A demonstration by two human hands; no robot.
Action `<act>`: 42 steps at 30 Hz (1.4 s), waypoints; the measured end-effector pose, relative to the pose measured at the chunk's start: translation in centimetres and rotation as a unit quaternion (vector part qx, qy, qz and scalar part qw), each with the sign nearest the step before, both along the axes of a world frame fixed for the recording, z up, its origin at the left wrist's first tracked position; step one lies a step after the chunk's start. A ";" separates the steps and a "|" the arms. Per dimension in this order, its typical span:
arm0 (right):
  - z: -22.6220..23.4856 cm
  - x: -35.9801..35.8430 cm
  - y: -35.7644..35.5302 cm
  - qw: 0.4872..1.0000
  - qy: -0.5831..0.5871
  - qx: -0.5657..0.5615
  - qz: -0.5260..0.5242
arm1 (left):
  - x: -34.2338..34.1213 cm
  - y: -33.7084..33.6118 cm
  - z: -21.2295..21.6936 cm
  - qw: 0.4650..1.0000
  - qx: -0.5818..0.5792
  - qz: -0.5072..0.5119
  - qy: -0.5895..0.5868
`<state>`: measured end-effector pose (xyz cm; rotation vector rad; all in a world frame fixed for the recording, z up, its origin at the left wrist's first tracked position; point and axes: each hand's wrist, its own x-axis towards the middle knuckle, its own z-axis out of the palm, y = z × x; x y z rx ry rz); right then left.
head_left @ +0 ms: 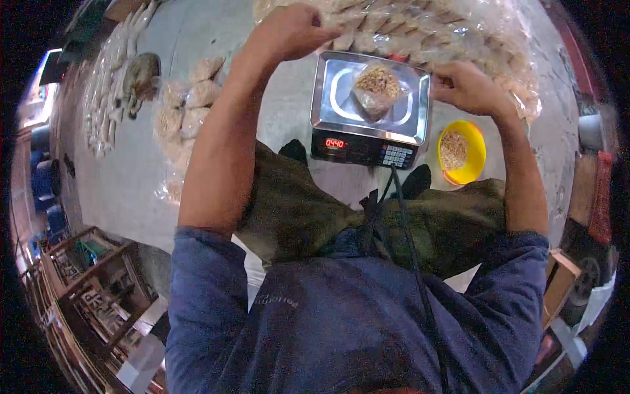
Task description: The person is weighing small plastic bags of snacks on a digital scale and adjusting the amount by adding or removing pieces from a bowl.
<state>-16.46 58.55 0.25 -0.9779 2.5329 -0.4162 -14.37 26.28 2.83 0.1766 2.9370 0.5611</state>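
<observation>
A digital scale with a steel pan stands on the floor in front of me, its red display lit. On the pan sits a clear plastic bag of light-brown, crumbly pieces, with neither hand touching it. Beyond the pan's far left corner is my left hand, its fingers drawn together. My right hand is at the pan's right edge with curled fingers. What either hand grips, if anything, is hidden. Right of the scale, a yellow bowl holds more of the pieces.
Many filled clear bags lie beyond the scale, and more bags are at the left. Long rows of packed bags lie farther left. A black cord runs from the scale over my lap. A wooden frame stands at lower left.
</observation>
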 end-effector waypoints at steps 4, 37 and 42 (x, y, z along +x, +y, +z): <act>-0.5 0.2 0.6 1.000 0.005 -0.002 -0.023 | 0.6 -0.4 1.1 0.977 -0.167 -0.038 -0.127; -32.4 7.7 28.6 0.892 -0.014 0.142 -0.429 | -0.7 -3.7 0.7 0.990 -0.107 -0.019 -0.090; -14.6 -0.5 17.3 0.952 -0.101 0.016 -0.289 | 0.1 -3.8 2.3 0.989 -0.088 -0.010 -0.120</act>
